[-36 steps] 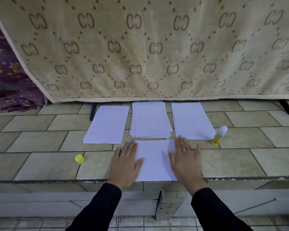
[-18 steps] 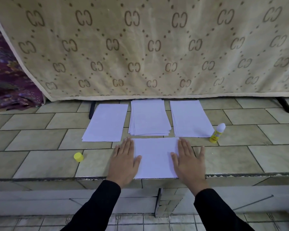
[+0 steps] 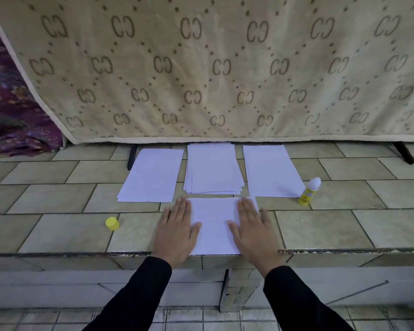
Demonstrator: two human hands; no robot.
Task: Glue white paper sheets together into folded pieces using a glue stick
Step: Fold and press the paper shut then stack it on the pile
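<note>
- At the near edge of the surface (image 3: 320, 230), one sheet (image 3: 213, 225) is laid flat, its front border level with the lip. Judged risk: it may be dragged over the lip if pressure is drawn toward the body.
- Left hand (image 3: 176, 232): open, fingers straight, pressed flat on the sheet's left border, partly on tile. Right hand (image 3: 253, 231): open, fingers straight, pressed flat on the right border. Nothing is gripped by either.
- Judged risk: if the hands are pushed unevenly, the glued layers may be slid out of line before the bond is set. Whether glue is still wet cannot be told.
- Judged risk: glue may be squeezed out at the borders and picked up by the palms or the tile, so that the sheet is lifted or torn when the hands are raised.
- Grout joints are crossed by the sheet. Judged risk: ridges may be pressed into the paper.
- Glue stick (image 3: 309, 192): upright, uncapped, just beside the near corner of the right stack (image 3: 271, 172). Judged risk: it may be tipped by a reach of the right hand and that stack smeared, and its tip may be dried while left open.
- Cap (image 3: 112, 223): well apart from the stick, left of the left hand. Judged risk: it may be knocked and rolled off the lip.
</note>
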